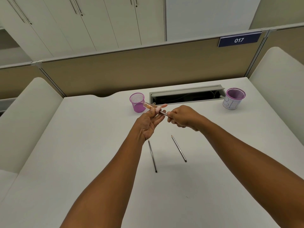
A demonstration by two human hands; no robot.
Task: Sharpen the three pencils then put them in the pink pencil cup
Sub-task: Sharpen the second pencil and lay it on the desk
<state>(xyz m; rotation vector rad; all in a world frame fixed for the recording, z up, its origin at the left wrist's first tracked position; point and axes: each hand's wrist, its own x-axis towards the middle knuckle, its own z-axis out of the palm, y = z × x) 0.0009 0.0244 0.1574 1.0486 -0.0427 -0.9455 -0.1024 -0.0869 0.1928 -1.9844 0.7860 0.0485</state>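
My left hand [150, 123] holds a pink sharpener [152, 108] with a clear tube above the desk's middle. A pencil [164, 113] is gripped in my right hand [182, 117], its tip pushed into the sharpener; most of its shaft is hidden in my fist. Two more dark pencils lie on the white desk [82, 153] nearer to me: one [152, 156] below my left wrist, the other [179, 148] to its right, both tips pointing away. The pink mesh pencil cup [137, 102] stands just behind and left of the sharpener.
A second purple cup wrapped in white paper [233, 98] stands at the far right. An open cable tray [187, 94] runs along the desk's back edge. White padded dividers [24, 122] flank both sides; a tan partition rises behind.
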